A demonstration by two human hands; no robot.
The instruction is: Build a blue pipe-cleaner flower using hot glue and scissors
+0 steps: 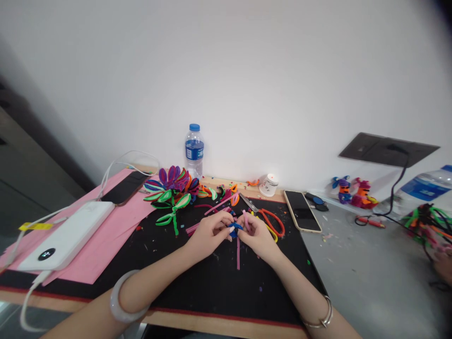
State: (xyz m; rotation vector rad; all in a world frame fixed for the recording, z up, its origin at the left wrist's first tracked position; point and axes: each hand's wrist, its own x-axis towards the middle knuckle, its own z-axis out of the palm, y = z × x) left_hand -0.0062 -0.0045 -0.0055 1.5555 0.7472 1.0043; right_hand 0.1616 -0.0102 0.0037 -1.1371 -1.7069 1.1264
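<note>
My left hand [216, 231] and my right hand [258, 236] meet over the black mat [226, 292], fingers closed on a small blue pipe-cleaner piece [234, 230] between them. A pink pipe cleaner [238, 254] hangs straight down below it, and another pink length [246, 221] curves by the right fingers. Just behind my right hand lie scissors [275, 221] with orange handles. Pipe-cleaner flowers [173, 188] in several colours are heaped behind and left of my hands. How the fingertips hold the blue piece is partly hidden.
Pink paper [116, 235], a white power bank [67, 235] with cables and a dark phone [123, 187] lie left. A water bottle [194, 150] and paper cup [269, 185] stand by the wall. Rightward are another phone [302, 212], small figures [353, 190] and another person's hand [443, 261].
</note>
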